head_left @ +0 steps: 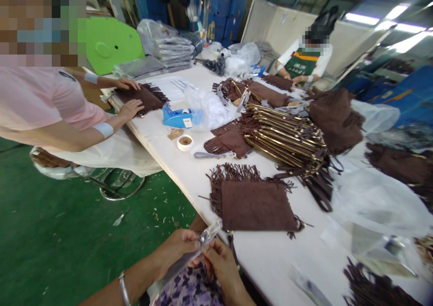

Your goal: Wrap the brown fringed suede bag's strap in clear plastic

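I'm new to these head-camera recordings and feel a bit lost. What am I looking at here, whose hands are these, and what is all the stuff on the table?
The one picture comes from a camera worn on a person's head, looking down at their own hands. The left hand and right hand together pinch a small clear plastic bag at the edge of a long white table. Just beyond lies a brown fringed pouch. Farther off are a pile of gold-trimmed straps, a blue tape dispenser and a tape roll. Two other people work at the table, one at left pressing another pouch.
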The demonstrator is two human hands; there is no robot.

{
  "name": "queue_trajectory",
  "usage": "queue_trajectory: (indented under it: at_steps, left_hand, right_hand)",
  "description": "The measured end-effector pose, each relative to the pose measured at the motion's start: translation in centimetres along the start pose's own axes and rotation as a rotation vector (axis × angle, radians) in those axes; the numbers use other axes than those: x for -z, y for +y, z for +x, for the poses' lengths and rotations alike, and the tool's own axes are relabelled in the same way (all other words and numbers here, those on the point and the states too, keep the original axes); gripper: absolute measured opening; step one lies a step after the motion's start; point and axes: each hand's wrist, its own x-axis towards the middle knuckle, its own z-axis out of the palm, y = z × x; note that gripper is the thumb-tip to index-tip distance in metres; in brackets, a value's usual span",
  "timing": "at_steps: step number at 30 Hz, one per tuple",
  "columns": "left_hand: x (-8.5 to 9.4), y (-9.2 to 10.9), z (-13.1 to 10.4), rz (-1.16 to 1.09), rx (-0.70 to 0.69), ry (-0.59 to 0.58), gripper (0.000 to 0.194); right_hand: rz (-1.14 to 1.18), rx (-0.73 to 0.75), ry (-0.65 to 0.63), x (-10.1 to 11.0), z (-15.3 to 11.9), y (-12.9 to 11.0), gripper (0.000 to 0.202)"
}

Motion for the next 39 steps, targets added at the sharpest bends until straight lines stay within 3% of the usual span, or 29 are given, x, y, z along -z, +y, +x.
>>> queue_trajectory:
  at_steps: [7, 12, 17, 20, 26, 34, 39]
  left_hand:
    - [-0.5, -0.6, 1.3, 0.082, -0.012, 0.113, 0.028]
    - [0.3, -0.5, 1.2, -0.005, 0.086, 0.082, 0.031]
    - [0.7, -0.4, 1.1, -0.066, 0.118, 0.048, 0.028]
    - [0.7, -0.2, 1.0, -0.071, 0.114, 0.040, 0.024]
    - [0.7, 0.0, 0.8, -0.059, 0.097, 0.003, 0.016]
    - [0.6, 0.2, 0.7, -0.034, 0.097, -0.007, 0.032]
    - [0.4, -0.1, 0.8, 0.020, 0.057, 0.014, 0.032]
  right_hand:
    - [-0.085, -0.046, -0.012, 0.3, -0.5, -0.5, 0.030]
    - [-0.156, -0.038, -0.030, 1.7, -2.0, -0.4, 0.022]
    - [-0.012, -0.082, -0.010, 1.5, -0.9, 0.1, 0.037]
    - [0.001, -0.081, 0.033, 0.9, -0.3, 0.0, 0.039]
    - [0.093, -0.099, -0.008, 0.9, -0.9, -1.0, 0.041]
    - [0.049, -0.129, -0.042, 0.6, -0.7, -1.5, 0.041]
    - [0.008, -0.189, -0.096, 0.7, -0.6, -2.2, 0.039]
